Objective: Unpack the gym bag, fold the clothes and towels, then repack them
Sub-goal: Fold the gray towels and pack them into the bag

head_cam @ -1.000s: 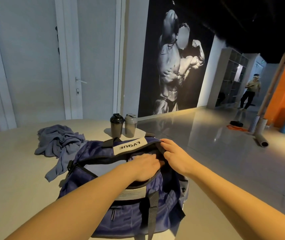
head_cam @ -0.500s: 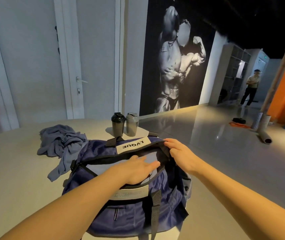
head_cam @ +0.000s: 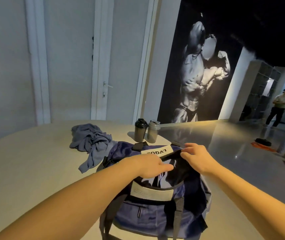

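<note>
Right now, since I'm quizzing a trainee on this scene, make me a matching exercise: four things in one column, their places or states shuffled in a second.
Things: 1 gym bag; 2 crumpled grey cloth; 3 black garment; 4 dark shaker.
States: A held by the left hand and right hand; B standing left of the grey shaker; C open on the table; D heaped left of the bag.
Pairs: 1-C, 2-D, 3-A, 4-B.

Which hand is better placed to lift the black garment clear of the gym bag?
Right, probably. The right hand pinches the black garment at its top edge, and most cloth hangs below it, over the gym bag. The left hand curls at the other end; its grip is unclear.
</note>
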